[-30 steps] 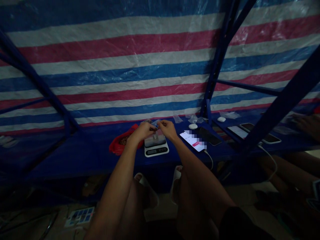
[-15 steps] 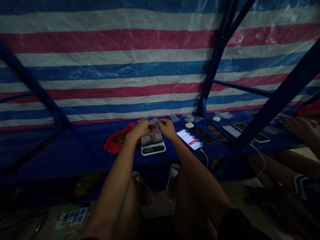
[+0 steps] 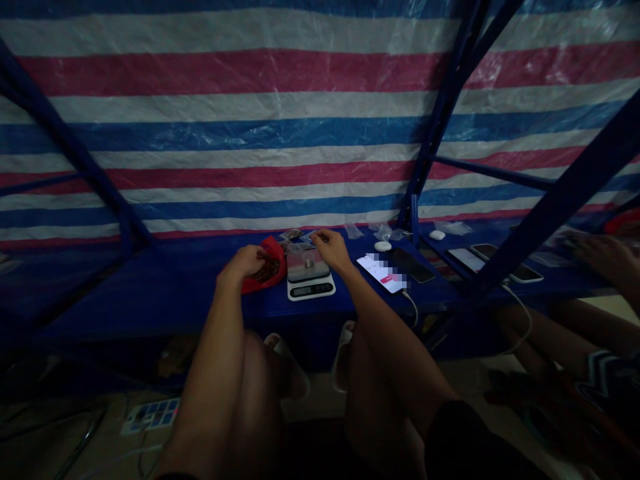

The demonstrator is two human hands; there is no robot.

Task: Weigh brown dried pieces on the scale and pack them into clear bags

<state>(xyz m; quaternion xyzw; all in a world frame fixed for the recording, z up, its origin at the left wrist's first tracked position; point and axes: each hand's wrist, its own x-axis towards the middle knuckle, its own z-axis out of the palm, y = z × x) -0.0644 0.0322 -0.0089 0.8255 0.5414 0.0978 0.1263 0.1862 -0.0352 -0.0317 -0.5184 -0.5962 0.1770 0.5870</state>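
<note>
My left hand (image 3: pixel 246 260) is at the red plastic bag (image 3: pixel 280 257). Its curled fingertips reach over the small brown pieces (image 3: pixel 268 271) inside, and what they pinch is hidden. A small clear plastic bag (image 3: pixel 306 236) is pinched in my right hand (image 3: pixel 329 244), just behind the scale. The white kitchen scale (image 3: pixel 329 289) has a dark display facing me. On its plate sits a small pale object (image 3: pixel 309 264), too dim to name. Several small clear bags lie behind the scale, and one filled bag (image 3: pixel 291 235) holds something brownish.
Right of the scale lie a lit phone (image 3: pixel 380 272) with a cable and a dark phone (image 3: pixel 413 265). A white earbud case (image 3: pixel 383 246) is behind them. Blue rack posts (image 3: pixel 435 127) slant up on both sides. At far right is another person's hand (image 3: pixel 607 257).
My left hand has moved left from above the scale to the red bag, uncovering the plate. My right hand stays near the scale's back right corner. The view has shifted slightly.
</note>
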